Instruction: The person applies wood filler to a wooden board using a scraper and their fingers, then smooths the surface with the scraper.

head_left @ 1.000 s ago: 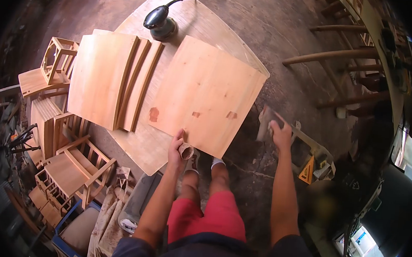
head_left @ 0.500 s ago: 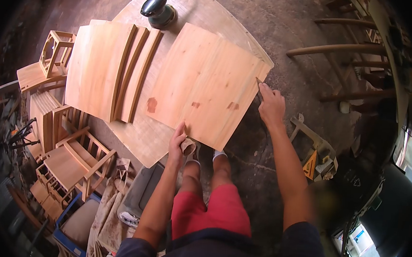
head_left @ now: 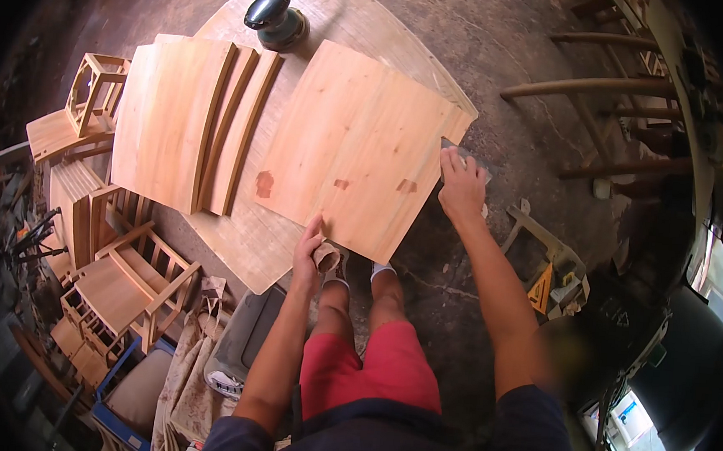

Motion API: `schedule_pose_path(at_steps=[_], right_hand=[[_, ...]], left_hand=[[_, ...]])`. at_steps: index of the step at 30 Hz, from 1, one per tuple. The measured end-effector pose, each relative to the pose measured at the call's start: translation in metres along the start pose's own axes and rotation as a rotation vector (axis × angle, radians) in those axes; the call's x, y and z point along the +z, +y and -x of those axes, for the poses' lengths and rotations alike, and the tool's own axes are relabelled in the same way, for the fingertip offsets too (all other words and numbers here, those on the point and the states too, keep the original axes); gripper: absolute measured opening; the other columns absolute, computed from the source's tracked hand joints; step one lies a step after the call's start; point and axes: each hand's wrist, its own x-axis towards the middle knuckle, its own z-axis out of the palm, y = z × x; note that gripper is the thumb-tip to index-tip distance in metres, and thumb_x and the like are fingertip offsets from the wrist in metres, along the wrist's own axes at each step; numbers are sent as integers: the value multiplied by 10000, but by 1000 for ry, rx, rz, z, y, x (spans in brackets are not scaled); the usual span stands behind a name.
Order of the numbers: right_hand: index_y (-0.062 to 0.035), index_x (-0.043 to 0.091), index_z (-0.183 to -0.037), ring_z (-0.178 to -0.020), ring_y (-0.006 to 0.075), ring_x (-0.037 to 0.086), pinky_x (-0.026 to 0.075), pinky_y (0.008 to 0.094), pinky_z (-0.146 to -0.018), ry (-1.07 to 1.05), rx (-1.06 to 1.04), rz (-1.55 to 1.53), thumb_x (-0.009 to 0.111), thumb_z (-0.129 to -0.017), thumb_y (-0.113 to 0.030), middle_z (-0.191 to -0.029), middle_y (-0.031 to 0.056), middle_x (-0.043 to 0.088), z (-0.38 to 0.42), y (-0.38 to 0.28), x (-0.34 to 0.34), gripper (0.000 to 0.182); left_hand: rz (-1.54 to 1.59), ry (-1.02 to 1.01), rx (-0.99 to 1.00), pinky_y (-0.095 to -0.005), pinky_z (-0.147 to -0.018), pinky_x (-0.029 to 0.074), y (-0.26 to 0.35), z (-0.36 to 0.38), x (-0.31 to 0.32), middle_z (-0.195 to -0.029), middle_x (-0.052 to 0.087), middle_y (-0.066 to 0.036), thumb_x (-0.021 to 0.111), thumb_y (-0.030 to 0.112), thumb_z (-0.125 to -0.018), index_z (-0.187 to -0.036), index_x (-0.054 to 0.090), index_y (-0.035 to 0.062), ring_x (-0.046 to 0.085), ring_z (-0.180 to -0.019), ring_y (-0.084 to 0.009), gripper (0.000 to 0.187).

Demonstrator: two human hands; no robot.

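Observation:
A pale wooden panel with a few reddish-brown patches near its lower edge lies on a large board, partly overhanging it. My left hand is closed at the panel's near edge, round a brown rolled piece that looks like sandpaper. At the panel's right edge my right hand is closed on a flat grey tool, partly hidden by the fingers, with one corner against the wood.
A dark sander with a cord stands on the large board. Stacked panels lie left of the work panel. Wooden stools and a blue crate are at lower left; curved wooden parts at upper right.
My right hand has moved slightly down and left along the panel's edge and turned, so more of the flat grey tool shows. My left hand has barely moved.

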Motion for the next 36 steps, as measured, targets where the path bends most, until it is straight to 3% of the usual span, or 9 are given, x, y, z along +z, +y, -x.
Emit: schedule_pose_path(at_steps=[4, 7, 10, 14, 20, 27, 30, 32, 36], right_hand=[[-77, 548, -1356, -1164, 265, 519, 397, 441, -975, -104, -20, 10, 607, -814, -87, -1407, 56, 547, 10, -3, -8, 545], [-95, 548, -1364, -1158, 293, 547, 434, 454, -962, -186, -1, -141, 579, -822, -60, -1358, 88, 583, 15, 0, -23, 544], [-126, 552, -1380, -1111, 364, 590, 473, 486, -943, -187, 158, -419, 528, -839, -40, -1283, 151, 622, 1, 17, -49, 548], [-156, 566, -1388, -1070, 440, 604, 477, 506, -959, -341, 343, -498, 460, -859, -55, -1170, 250, 649, -21, 39, -55, 549], [-168, 571, -1401, -1138, 425, 587, 476, 488, -981, -216, 344, -575, 479, -842, -63, -1173, 257, 650, -27, 55, -15, 575], [-204, 592, -1369, -1140, 382, 598, 487, 466, -979, -362, 393, -365, 500, -841, -68, -1206, 200, 658, -38, 13, -60, 553], [-232, 592, -1362, -1136, 372, 601, 493, 460, -973, -390, 381, -338, 511, -844, -67, -1196, 179, 662, -37, 3, -63, 550], [-251, 584, -1370, -1137, 370, 600, 492, 460, -972, -424, 391, -319, 512, -849, -63, -1181, 173, 664, -36, 0, -59, 559], [-236, 582, -1367, -1126, 371, 598, 486, 474, -965, -398, 217, -379, 499, -856, -48, -1160, 188, 663, -26, 10, -48, 551]], left_hand=[[-26, -11, 25, -337, -918, 539, -10, -8, -10, -1628, 301, -120, 444, 186, -935, -1541, 338, 0, 462, -1366, -208, 643], [-30, 10, 83, -343, -916, 539, -17, -15, -18, -1627, 301, -123, 443, 192, -941, -1541, 340, 4, 487, -1337, -207, 638], [-10, 3, 58, -348, -939, 528, -12, -13, -15, -1627, 295, -137, 442, 193, -944, -1539, 343, 0, 447, -1379, -215, 633], [-16, -24, 45, -351, -983, 506, -13, -13, -20, -1629, 284, -153, 442, 191, -947, -1536, 344, -9, 353, -1459, -227, 629], [-49, -5, 19, -335, -1078, 422, -2, -3, -7, -1633, 280, -154, 446, 186, -949, -1539, 333, -18, 336, -1466, -219, 635], [-49, -12, -96, -312, -1120, 367, 8, 5, 2, -1636, 274, -153, 441, 174, -946, -1541, 319, -33, 291, -1492, -212, 641], [-66, -37, -27, -307, -1119, 362, -7, 0, -7, -1635, 278, -149, 437, 170, -944, -1542, 317, -31, 318, -1475, -202, 643], [-102, -30, -10, -301, -1083, 396, -13, -1, -10, -1625, 300, -141, 437, 172, -945, -1546, 316, -24, 425, -1391, -193, 643], [-118, -52, -65, -287, -984, 469, -15, 0, -13, -1602, 346, -125, 441, 178, -947, -1550, 314, -13, 603, -1161, -171, 645]])
